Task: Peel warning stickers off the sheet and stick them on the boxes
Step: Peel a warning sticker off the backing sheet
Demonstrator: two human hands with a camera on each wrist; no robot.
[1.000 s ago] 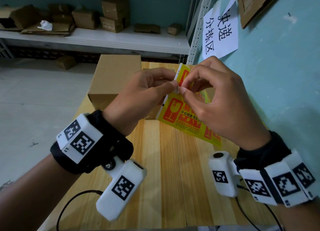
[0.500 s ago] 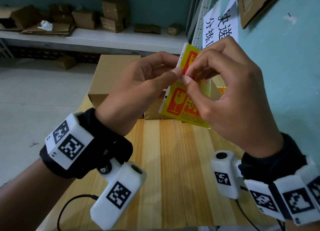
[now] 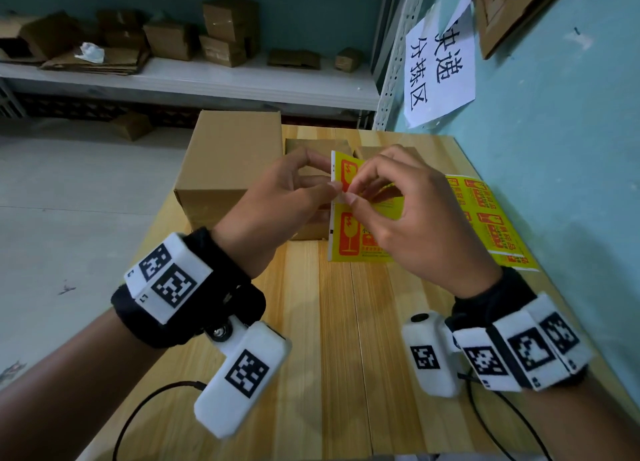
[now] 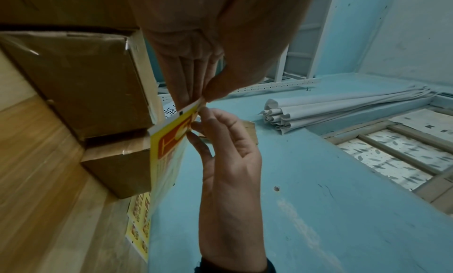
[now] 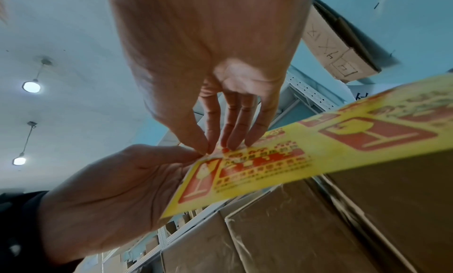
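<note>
Yellow sticker sheet with red fragile-glass symbols (image 3: 349, 242) has come down from raised in front of the face to low over the light wooden table (image 3: 346, 356), just in front of the boxes, held roughly upright. Left hand (image 3: 277, 201) pinches its white left edge between thumb and forefinger; right hand (image 3: 408, 214) pinches at the same edge, thumb and forefinger tips picking at a sticker corner, other fingers resting on the sheet face (image 5: 267, 161). Grip hasn't changed, only height.

Read: corner is still being worked loose, and I can't tell whether any sticker has lifted. No sticker visible on a box yet.

- Large brown cardboard box (image 3: 232, 169) at 11 o'clock of the hands, smaller taped brown boxes (image 4: 117, 170) directly behind the sheet
- Second yellow sticker sheet (image 3: 491, 218) lying flat on the table at 3 o'clock, against the blue wall

Next step likely: peel one sticker free with the right hand, press it onto the nearest box top
</note>
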